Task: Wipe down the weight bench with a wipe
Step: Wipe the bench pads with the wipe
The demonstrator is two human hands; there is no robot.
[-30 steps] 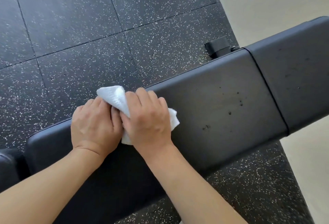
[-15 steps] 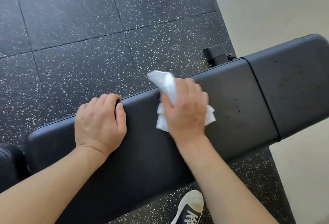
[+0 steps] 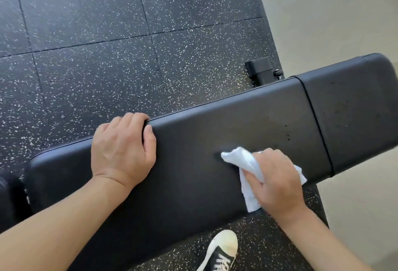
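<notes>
Here the right hand (image 3: 273, 180) grips the wipe (image 3: 247, 167) at lower right while the left hand (image 3: 122, 148) grips the bench (image 3: 204, 141) edge, so pressure should probably be firm and even.

Long black padded weight bench (image 3: 193, 163), running slantwise above speckled black rubber floor tiles (image 3: 97, 66). On the bench pad: left hand (image 3: 122, 148) at the far edge, white wipe (image 3: 247, 169) under right hand (image 3: 273, 180) near the seam. A few dark specks beside that seam, possibly dirt. Below the bench, one black-and-white sneaker (image 3: 221, 253) on the tiles.
</notes>
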